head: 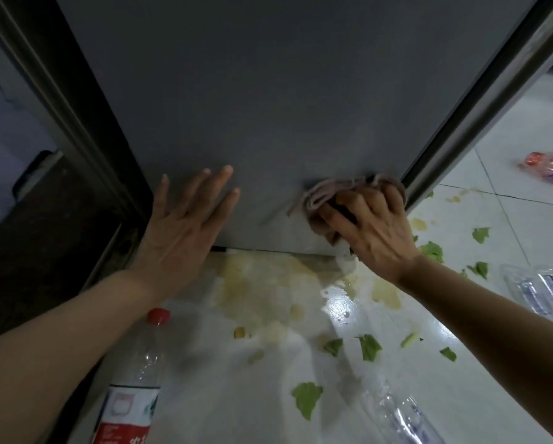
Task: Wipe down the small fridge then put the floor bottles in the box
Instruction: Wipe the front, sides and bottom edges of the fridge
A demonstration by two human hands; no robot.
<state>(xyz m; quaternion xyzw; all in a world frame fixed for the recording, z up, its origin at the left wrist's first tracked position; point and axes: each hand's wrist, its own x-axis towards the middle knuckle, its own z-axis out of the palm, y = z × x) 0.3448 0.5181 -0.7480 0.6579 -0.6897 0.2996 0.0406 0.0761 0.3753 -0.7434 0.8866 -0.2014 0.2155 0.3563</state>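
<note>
The small fridge's grey door (268, 100) fills the upper middle of the view. My left hand (185, 225) lies flat on its lower left part, fingers straight and spread. My right hand (368, 225) grips a bunched pinkish-brown cloth (326, 192) and presses it against the door's lower right corner. Plastic bottles lie on the white tiled floor: one with a red cap and red label (134, 373) under my left forearm, a clear one (403, 415) at the bottom right, another clear one (538, 290) at the right edge, and a crushed red-capped one (547, 165) far right. No box is in view.
A yellowish spill (262, 283) spreads over the floor below the door's bottom edge. Green leaf scraps (307, 398) lie scattered across the tiles to the right. Dark cabinetry (44, 203) stands to the left of the fridge. A metal edge strip (467, 107) runs along the door's right side.
</note>
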